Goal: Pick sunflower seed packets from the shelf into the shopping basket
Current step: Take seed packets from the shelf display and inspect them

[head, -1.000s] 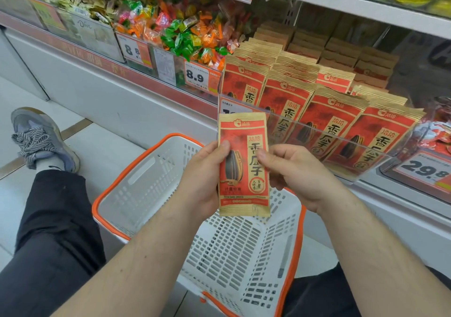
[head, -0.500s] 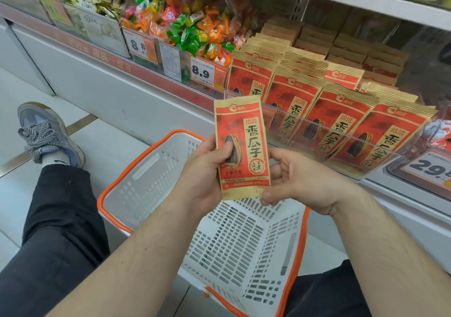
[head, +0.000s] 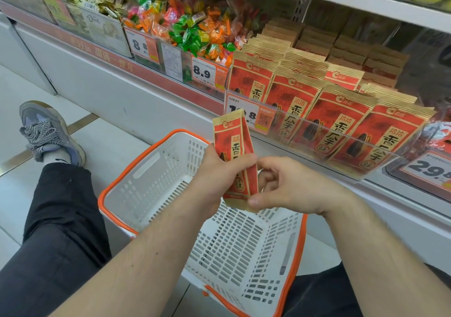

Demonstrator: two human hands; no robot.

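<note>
Fingers (head: 246, 163) of both hands pinching one seed packet (head: 234, 146) above white basket (head: 156, 170), stocked shelf (head: 341, 111) behind, candy bins (head: 195, 28) left

Loose sweets in bright orange, green and pink wrappers (head: 195, 27) fill a clear bin on the shelf. A white price label printed 8.9 (head: 203, 74) fronts that bin. A grey lace-up sneaker (head: 50, 133) rests on pale floor tiles (head: 14, 111).

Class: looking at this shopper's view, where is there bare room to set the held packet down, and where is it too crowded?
Free: the white basket, whose visible floor within the orange rim is bare, right under the held packet. Crowded: the shelf tray, packed with rows of seed packets, and the candy bin left of it.
</note>
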